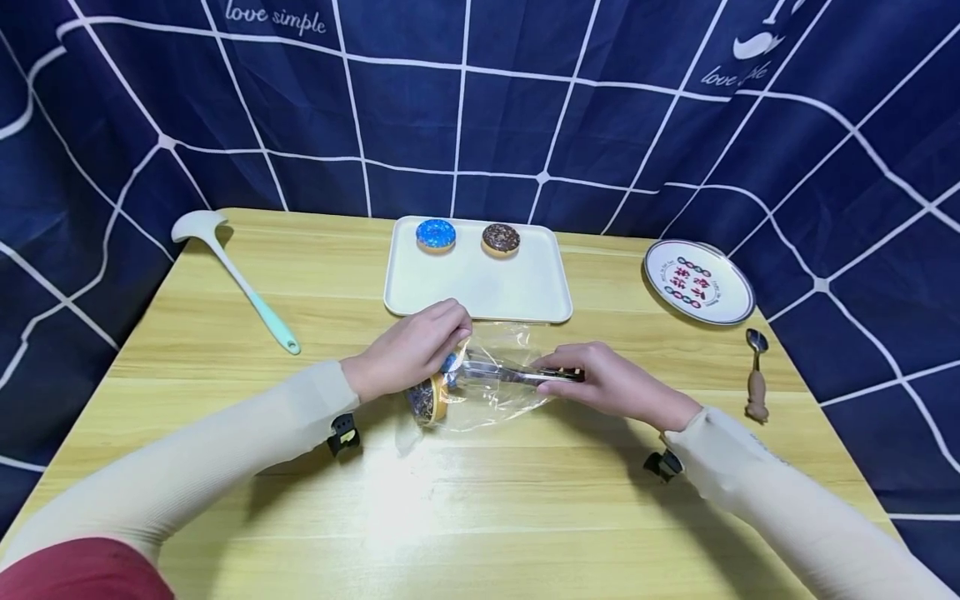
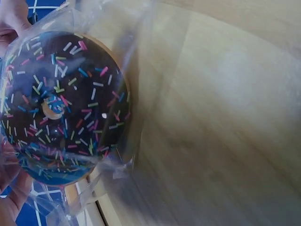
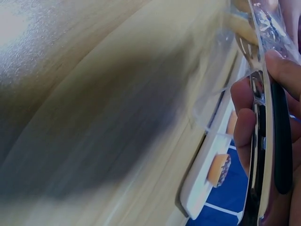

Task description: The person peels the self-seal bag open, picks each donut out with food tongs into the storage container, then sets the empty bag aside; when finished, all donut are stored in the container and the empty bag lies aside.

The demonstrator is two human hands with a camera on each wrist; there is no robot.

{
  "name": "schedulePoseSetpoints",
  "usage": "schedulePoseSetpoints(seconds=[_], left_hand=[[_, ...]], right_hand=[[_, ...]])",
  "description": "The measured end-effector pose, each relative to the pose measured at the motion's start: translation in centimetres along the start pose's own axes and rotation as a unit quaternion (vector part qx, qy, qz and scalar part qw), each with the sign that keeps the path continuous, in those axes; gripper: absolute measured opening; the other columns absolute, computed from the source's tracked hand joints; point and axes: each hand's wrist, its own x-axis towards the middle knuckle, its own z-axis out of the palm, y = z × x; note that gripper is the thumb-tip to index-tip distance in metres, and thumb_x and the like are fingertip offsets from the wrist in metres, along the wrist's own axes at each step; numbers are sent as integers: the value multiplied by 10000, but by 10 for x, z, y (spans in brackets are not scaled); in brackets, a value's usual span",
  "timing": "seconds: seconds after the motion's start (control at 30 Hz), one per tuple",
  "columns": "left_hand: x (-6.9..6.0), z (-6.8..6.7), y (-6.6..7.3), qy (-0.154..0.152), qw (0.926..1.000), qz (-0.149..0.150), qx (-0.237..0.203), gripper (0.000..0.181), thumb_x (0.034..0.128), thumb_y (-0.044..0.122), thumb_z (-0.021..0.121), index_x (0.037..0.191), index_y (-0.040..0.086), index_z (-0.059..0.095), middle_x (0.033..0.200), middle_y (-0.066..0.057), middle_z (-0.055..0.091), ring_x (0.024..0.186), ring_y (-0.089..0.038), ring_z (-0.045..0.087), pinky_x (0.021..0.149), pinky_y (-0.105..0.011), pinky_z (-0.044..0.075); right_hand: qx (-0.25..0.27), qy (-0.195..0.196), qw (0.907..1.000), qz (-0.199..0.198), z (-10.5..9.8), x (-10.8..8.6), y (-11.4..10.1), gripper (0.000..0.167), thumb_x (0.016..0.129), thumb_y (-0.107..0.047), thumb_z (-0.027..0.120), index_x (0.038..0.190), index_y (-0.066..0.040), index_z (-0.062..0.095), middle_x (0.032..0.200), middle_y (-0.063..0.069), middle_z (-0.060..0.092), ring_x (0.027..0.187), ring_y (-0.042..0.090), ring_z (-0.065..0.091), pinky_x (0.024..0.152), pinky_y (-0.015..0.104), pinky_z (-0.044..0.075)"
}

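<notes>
Over the tabletop [image 1: 480, 517], nearer the person than the white tray [image 1: 480, 287], a clear bag [image 1: 498, 408] holds a chocolate doughnut [image 2: 70, 89] and a blue doughnut [image 2: 51, 175] against it. The left hand [image 1: 420, 346] has its grip pinching the bag; the right hand [image 1: 600, 379] wraps its grip round the tongs [image 1: 561, 375], their metal end inside the plastic. I can't make out whether their tips hold anything. The bag looks thin, slippery and easily torn; I'd take it by the rim. The doughnuts seem light, perhaps soft, so a gentle squeeze across their sides should do.
</notes>
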Motion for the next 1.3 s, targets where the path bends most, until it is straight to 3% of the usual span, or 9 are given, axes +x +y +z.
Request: schedulePoseSetpoints(seconds=[0.27,0.53,0.87,1.07,1.3], left_hand=[[1,-1,0,-23,10000,15,-33,90,1098,121,520,1082,78,598,1007,-31,626,914,-143,597,883,-309,583],[1,-1,0,-112,9999,-82,-55,93,1102,134,517,1091,89,597,1016,-22,622,924,-136,594,894,-302,581],[0,-1,2,-136,9998,-51,-112,94,1100,130,521,1096,80,601,1031,-29,632,931,-138,601,889,-308,581],[1,-1,3,-182,9997,-90,-166,98,1102,136,518,1095,86,602,1035,-23,629,924,-133,597,886,-298,583],[1,0,2,-102,9999,44,-109,83,1095,128,531,1083,79,597,1012,-25,623,901,-131,576,849,-302,571]], right_hand=[[248,-77,9995,174,0,0,6,306,977,-198,752,1261,-84,746,1063,-5,768,784,38,577,696,228,519],[362,-272,9989,105,-8,0,8,335,987,-145,729,1304,-37,713,1061,16,753,818,32,571,728,255,516],[317,-615,9974,215,-11,-1,10,373,995,-111,694,1351,-2,674,1291,128,740,1061,114,649,960,329,564],[636,-700,9952,259,-9,0,14,353,1003,-114,696,1336,2,682,1277,151,742,950,72,631,859,249,548],[685,-668,9952,198,-8,1,14,329,1012,-107,684,1326,-7,695,1266,137,752,933,41,625,844,231,545]])
